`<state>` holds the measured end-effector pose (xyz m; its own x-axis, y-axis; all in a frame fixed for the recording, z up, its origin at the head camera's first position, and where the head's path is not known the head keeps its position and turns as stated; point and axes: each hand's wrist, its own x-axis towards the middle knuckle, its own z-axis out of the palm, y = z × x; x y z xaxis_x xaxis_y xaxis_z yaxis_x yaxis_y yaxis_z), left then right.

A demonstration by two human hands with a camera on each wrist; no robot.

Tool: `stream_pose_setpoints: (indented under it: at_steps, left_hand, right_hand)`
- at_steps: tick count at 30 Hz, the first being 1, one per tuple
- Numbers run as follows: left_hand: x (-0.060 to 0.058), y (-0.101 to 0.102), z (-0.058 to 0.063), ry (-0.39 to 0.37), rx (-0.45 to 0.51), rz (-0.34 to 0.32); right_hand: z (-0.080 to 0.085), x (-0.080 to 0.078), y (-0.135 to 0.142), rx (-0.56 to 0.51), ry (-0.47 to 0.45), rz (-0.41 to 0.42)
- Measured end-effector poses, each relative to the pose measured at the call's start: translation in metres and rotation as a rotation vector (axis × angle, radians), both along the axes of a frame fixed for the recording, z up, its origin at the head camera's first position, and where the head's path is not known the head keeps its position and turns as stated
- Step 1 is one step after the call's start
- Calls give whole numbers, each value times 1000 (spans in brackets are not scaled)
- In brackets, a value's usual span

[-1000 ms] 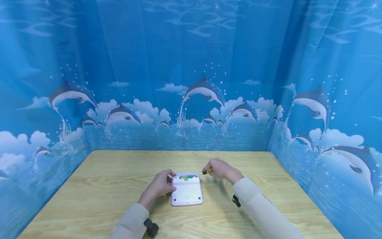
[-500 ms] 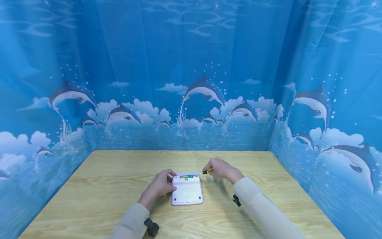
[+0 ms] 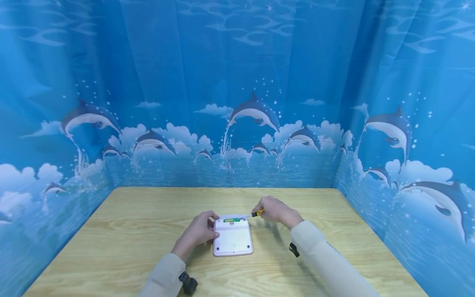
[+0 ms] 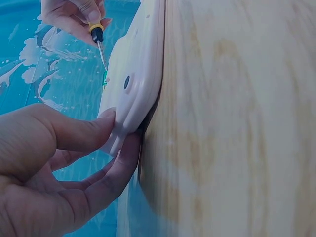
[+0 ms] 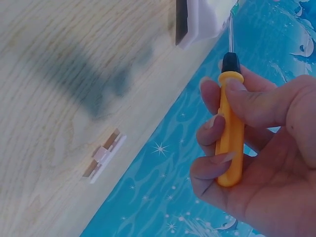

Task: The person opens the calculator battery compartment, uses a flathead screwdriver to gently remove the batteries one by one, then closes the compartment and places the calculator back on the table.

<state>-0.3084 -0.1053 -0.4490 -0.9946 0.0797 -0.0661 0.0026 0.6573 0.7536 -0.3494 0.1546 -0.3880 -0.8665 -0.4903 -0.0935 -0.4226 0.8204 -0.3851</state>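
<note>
What looks like a white desk calculator (image 3: 233,240) lies back up on the table, with dark feet at its corners. A green battery (image 3: 231,220) sits in the slot near its far edge. My left hand (image 3: 199,229) pinches its left edge, thumb (image 4: 91,131) on top and fingers (image 4: 126,160) underneath. My right hand (image 3: 273,209) grips the yellow handle of a screwdriver (image 5: 232,131) with curled fingers. In the head view, the shaft points left to the battery's right end. Whether the tip touches the battery or the slot is too small to tell.
A small pale pink cover (image 5: 104,157) with a tab lies on the wooden table (image 3: 156,214) in the right wrist view. A blue curtain (image 3: 230,103) printed with dolphins encloses the table's back and sides.
Almost nothing differs. Both hands keep their holds, and the calculator and battery stay in place apart from a tiny shift.
</note>
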Motion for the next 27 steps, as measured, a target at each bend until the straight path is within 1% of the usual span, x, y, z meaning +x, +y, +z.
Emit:
stream_pose_setpoints:
  at_steps: [3, 15, 23, 27]
  left_hand:
    - [0, 0, -1, -8, 0, 8]
    - [1, 0, -3, -14, 4, 6]
    - [0, 2, -1, -11, 5, 24]
    - [0, 1, 1, -3, 2, 22]
  right_hand:
    - [0, 1, -1, -2, -1, 0]
    - [-3, 3, 0, 2, 11, 9]
    - [-1, 2, -1, 11, 11, 1]
    - [0, 2, -1, 17, 10, -3]
